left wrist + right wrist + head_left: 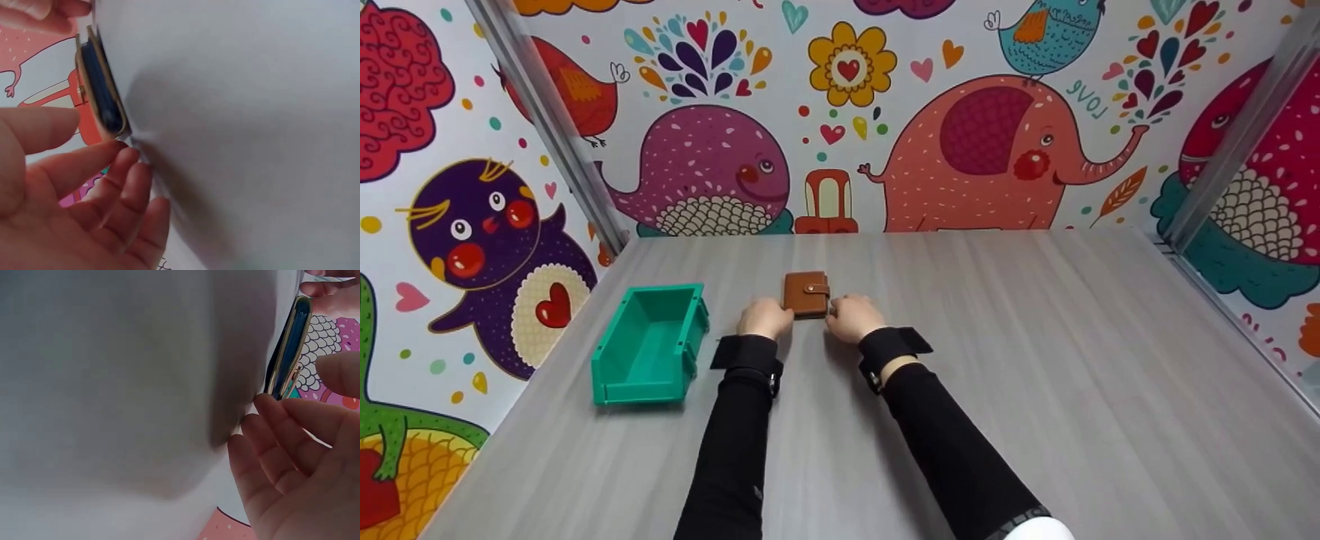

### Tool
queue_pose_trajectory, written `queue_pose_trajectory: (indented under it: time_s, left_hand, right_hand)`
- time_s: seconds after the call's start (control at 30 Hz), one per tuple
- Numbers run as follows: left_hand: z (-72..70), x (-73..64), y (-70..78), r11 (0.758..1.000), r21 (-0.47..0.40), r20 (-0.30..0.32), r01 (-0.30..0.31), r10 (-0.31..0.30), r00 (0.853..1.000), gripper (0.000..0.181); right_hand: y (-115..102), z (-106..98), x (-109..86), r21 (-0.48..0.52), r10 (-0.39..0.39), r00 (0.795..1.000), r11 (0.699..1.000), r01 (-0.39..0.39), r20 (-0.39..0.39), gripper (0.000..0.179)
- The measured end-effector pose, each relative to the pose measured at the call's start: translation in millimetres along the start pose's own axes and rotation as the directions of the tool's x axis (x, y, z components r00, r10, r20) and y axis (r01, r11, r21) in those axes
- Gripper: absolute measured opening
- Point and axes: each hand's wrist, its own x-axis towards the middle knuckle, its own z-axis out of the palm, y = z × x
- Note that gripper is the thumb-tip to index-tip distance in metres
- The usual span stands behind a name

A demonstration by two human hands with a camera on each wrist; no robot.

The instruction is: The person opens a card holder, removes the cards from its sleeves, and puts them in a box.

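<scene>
A small brown leather wallet (805, 295) with a snap strap on its right side lies flat on the table. At its left edge is my left hand (766, 318); in the left wrist view the index fingertip is right at the corner of the wallet (101, 84), with the thumb held apart from it. On the opposite side my right hand (855, 318) has its fingertips low at the table, close to the strap side. Seen edge-on in the right wrist view, the wallet (291, 349) is folded closed, its dark blue inside showing between the covers. Neither hand grips it.
A green open-front plastic bin (649, 345) stands on the table to the left of my left arm. The grey wood-grain table (1072, 390) runs back to a wall (840, 112) printed with cartoon animals. Metal posts (547, 127) rise at the back corners.
</scene>
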Motion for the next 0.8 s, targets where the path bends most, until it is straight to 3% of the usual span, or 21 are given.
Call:
queue_pose_trajectory:
  time_s: [0.1,0.3,0.47,0.63,0.8]
  left_hand:
    - [1.2,-0.8,1.3,1.000,0.006,-0.005,0.023,-0.023,1.000,0.029]
    - [1.4,-4.2,4.2,1.000,-0.002,-0.026,0.007,-0.007,1.000,0.034]
    - [1.5,-3.8,6.3,1.000,-0.017,-0.006,0.019,-0.019,1.000,0.031]
    - [2.3,-0.3,5.7,0.999,-0.038,-0.006,0.025,-0.025,1.000,0.034]
    - [1.4,-0.8,4.0,0.999,-0.033,0.005,0.029,-0.029,1.000,0.033]
  right_hand:
    - [-2.7,1.4,1.7,-0.010,0.013,1.000,1.000,-0.013,0.000,0.025]
    - [-5.8,3.7,0.9,-0.037,0.054,0.998,0.998,-0.053,0.022,0.029]
    - [-7.2,2.6,0.6,-0.044,0.056,0.997,0.998,-0.054,0.045,0.031]
    - [-6.8,0.7,2.9,0.015,0.051,0.996,0.999,-0.052,0.068,0.028]
    - [-4.3,1.0,7.3,0.125,0.027,0.999,0.992,-0.032,0.040,0.028]
